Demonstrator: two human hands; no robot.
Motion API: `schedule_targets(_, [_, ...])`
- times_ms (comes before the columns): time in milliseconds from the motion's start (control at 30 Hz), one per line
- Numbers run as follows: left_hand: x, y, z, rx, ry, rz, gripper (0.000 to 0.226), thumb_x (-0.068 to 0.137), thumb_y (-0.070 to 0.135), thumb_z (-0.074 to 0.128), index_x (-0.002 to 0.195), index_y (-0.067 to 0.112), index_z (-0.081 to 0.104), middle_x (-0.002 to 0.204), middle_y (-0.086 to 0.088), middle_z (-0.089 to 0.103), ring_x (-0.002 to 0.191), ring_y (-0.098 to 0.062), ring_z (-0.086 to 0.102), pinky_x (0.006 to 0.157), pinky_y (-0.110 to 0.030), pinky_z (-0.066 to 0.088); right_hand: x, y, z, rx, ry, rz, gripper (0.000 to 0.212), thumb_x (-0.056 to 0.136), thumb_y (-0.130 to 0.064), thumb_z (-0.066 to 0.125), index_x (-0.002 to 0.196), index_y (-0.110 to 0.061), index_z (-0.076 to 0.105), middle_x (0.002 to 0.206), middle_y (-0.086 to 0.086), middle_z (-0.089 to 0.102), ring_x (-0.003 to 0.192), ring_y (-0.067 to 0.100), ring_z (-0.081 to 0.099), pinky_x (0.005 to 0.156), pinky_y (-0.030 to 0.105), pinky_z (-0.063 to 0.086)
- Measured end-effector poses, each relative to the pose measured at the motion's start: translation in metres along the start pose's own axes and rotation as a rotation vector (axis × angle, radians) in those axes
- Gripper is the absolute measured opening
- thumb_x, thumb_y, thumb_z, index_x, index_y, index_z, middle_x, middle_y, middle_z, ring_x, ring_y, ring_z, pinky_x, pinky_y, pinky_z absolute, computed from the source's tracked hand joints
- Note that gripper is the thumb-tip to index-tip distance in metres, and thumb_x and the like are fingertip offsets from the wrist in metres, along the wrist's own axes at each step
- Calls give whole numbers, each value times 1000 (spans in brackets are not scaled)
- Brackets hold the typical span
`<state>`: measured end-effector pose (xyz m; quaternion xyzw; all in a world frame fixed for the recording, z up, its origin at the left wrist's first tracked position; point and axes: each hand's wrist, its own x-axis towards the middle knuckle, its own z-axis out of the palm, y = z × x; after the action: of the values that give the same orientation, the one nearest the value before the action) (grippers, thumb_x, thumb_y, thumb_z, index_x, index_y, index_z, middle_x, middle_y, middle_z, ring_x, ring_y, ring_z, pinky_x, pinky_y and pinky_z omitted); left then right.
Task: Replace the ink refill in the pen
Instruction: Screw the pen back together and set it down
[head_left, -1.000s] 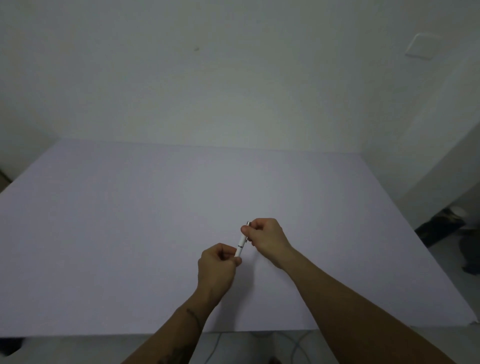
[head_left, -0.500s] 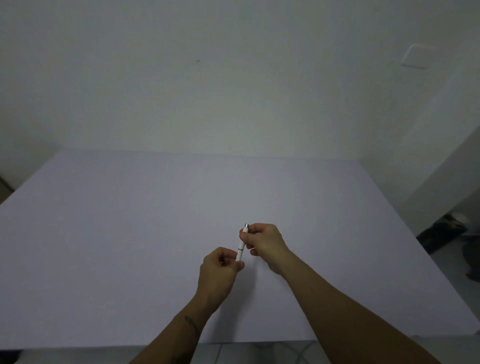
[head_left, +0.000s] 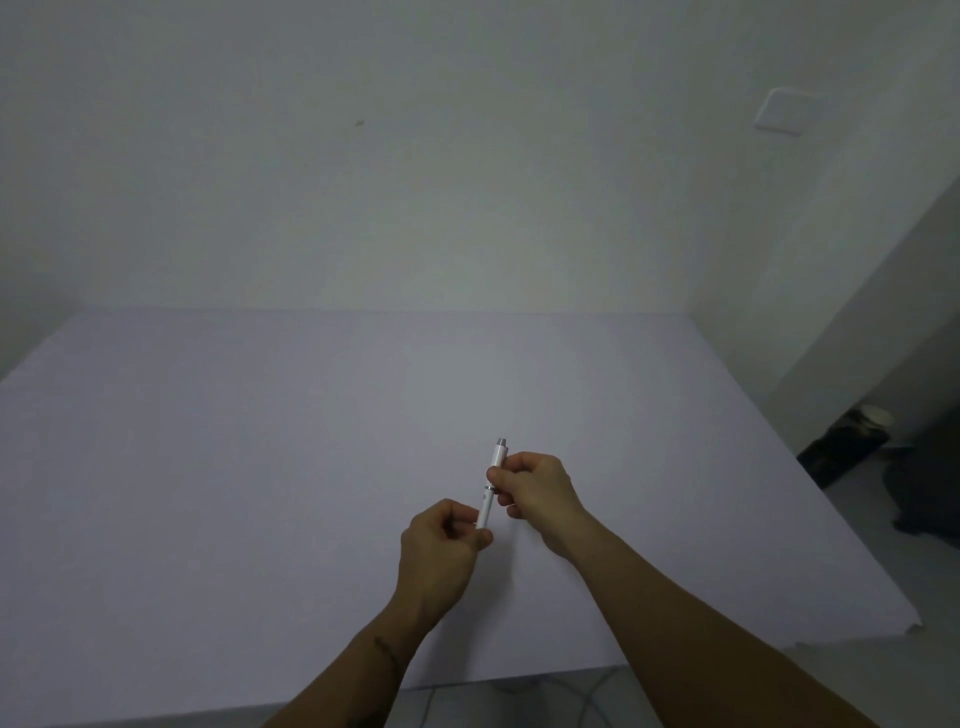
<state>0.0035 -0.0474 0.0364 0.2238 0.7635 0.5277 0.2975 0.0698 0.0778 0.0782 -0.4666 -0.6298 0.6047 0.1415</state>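
Observation:
A white pen (head_left: 488, 501) with a silver button end pointing away from me is held above the pale table (head_left: 208, 467), tilted slightly right. My left hand (head_left: 441, 556) pinches the pen's lower end between thumb and fingers; that tip is hidden in the hand. My right hand (head_left: 537, 493) grips the upper half, just below the silver cap. A thin metal ring shows at the pen's middle, between the two hands. No separate refill is visible.
The table runs back to a white wall (head_left: 467, 208). Its right edge (head_left: 852, 525) drops to a floor with dark objects (head_left: 841, 447). A cable lies on the tiled floor (head_left: 587, 696) below the near edge.
More of the pen's upper end now shows above my right hand, and the pen stands a little more upright. Both hands have kept their hold.

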Motion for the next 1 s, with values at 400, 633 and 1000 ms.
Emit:
schedule_targets(400, [-3,-4,13,39,29,-3,15,78,10,76,77,20,65,70,-1,68,64,-17,65,59,-22,51,-6,9,-7,-25,8,5,9,86,-12,69,93,-6,71,84,9,72,70,17,64,64,28,53])
schedule_targets(633, [-3,-19,16,123,32,-23,13,79,11,75,79,20,64,71,0,66,66,-15,63,58,-17,47,-2,41,-18,-153,-7,-9,13,90,-18,62,96,-18,73,85,4,74,75,15,66,67,27,54])
schedule_targets(1000, [1,-28,29,225,83,-81,10,81,12,72,80,18,64,75,0,67,70,-19,66,70,-30,57,-3,143,-24,-1110,-242,-325,72,101,-38,36,157,-8,1,165,12,-5,152,26,-4,122,37,-1])
